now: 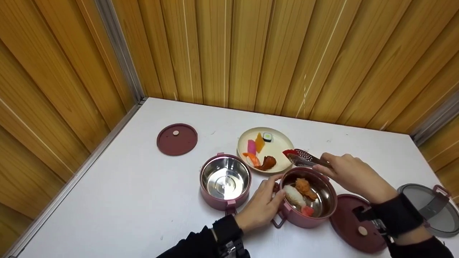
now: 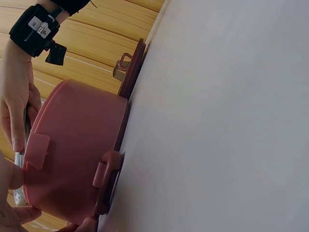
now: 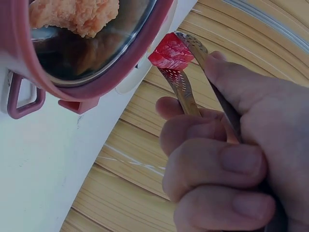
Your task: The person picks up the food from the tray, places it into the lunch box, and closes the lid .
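Note:
My right hand (image 1: 353, 173) grips metal tongs (image 1: 315, 162) with perforated tips. Pinched between those tips is a glossy red piece (image 3: 171, 53) of food, above the far rim of a pink pot (image 1: 306, 223). My left hand (image 1: 260, 206) holds that pot at its left side, thumb at the rim. Inside the pot lie a piece of fried chicken (image 1: 304, 187) and a white rice piece (image 1: 294, 195), with a small red bit (image 1: 307, 210) near them. In the left wrist view, the pot's outer wall (image 2: 77, 150) and a folding handle (image 2: 107, 179) show.
A cream plate (image 1: 279, 143) behind holds sushi, a drumstick (image 1: 268, 163) and other food pieces. Left of my left hand stands a second pink pot (image 1: 218, 204), bare steel inside. Dark red lids (image 1: 177, 143) lie far left and under my right forearm; a grey clear lid (image 1: 439, 215) is at right.

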Demonstrator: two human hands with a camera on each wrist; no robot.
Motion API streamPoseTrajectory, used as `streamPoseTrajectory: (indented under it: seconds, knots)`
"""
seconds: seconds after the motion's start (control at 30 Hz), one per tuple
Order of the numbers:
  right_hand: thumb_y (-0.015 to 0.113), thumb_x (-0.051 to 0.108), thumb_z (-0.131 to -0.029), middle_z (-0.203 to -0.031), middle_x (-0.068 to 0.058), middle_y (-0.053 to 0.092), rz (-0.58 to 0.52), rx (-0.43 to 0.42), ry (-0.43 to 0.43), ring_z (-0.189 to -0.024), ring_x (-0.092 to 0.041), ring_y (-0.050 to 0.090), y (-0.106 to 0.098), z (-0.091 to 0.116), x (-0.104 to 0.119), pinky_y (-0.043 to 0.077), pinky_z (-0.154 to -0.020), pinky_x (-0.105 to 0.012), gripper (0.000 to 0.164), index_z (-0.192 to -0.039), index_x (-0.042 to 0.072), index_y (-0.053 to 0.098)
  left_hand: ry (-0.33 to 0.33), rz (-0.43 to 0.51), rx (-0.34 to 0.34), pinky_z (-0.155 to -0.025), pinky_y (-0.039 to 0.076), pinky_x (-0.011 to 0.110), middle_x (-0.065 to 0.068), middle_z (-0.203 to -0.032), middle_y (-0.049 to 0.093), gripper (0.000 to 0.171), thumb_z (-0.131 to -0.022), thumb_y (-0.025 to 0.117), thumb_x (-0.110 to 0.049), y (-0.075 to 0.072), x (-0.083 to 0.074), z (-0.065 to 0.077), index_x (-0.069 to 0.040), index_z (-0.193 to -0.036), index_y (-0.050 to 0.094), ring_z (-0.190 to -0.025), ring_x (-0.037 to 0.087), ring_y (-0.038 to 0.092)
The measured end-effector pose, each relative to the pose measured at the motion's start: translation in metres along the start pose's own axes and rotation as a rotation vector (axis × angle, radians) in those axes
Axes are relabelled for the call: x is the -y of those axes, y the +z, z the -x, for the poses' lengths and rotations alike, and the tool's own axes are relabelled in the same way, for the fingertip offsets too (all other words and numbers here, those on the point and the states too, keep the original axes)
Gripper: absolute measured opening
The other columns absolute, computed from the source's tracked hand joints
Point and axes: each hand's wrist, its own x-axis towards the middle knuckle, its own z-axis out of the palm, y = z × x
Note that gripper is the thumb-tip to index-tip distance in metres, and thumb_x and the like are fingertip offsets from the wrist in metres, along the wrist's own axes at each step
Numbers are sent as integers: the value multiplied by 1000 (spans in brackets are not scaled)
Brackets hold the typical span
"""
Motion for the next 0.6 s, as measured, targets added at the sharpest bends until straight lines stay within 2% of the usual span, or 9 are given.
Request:
streamPoseTrajectory:
  seconds: [0.17, 0.37, 0.6]
  knots:
    - [66, 43, -111, -73, -1, 63, 0, 7, 9, -70, -22, 67, -1, 8, 2, 54, -59, -44, 34, -102, 10, 67, 23, -3, -3, -126, 47, 48, 15, -154, 58, 49, -117, 47, -35, 1, 3, -1, -22, -165, 45, -146, 28, 56]
    - [65, 44, -111, -75, -1, 66, -2, 36, 21, -70, -21, 68, -2, 15, 2, 54, -59, -44, 36, -107, 9, 69, 66, -15, -11, -126, 47, 51, 20, -156, 56, 50, -118, 45, -32, 1, 4, -1, -14, -164, 44, -148, 33, 55]
    - [63, 45, -112, -74, 3, 65, -14, 50, 24, -69, -17, 65, -2, 24, 1, 55, -60, -42, 36, -107, 10, 68, 36, -7, -8, -129, 45, 51, 18, -158, 55, 50, -117, 47, -35, 2, 5, -2, -19, -165, 44, -150, 32, 54]
